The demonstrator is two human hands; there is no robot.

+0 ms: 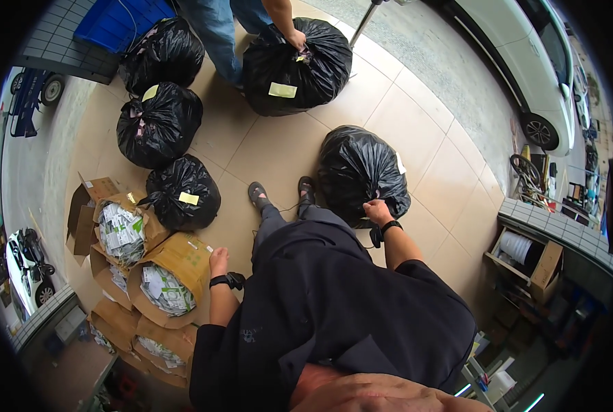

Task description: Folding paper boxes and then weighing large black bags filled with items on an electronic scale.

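Note:
My right hand [375,213] is closed on the gathered top of a full black garbage bag [356,168], which stands on the floor to my right with a pale label on its side. My left hand [218,261] hangs with curled fingers near an open cardboard box [195,257] and seems to hold nothing. White and green packets [167,292] fill that box. Beyond my feet, another person's hand [296,39] grips the top of a second large black bag [299,69] bearing a yellow label [282,90].
Three more tied black bags [159,123] line the left. Several open cartons [124,230] of packets stand at lower left. A blue crate [118,24] sits at upper left; a white car [519,62] is parked beyond the tiled floor [416,130]. A shelf [519,257] stands right.

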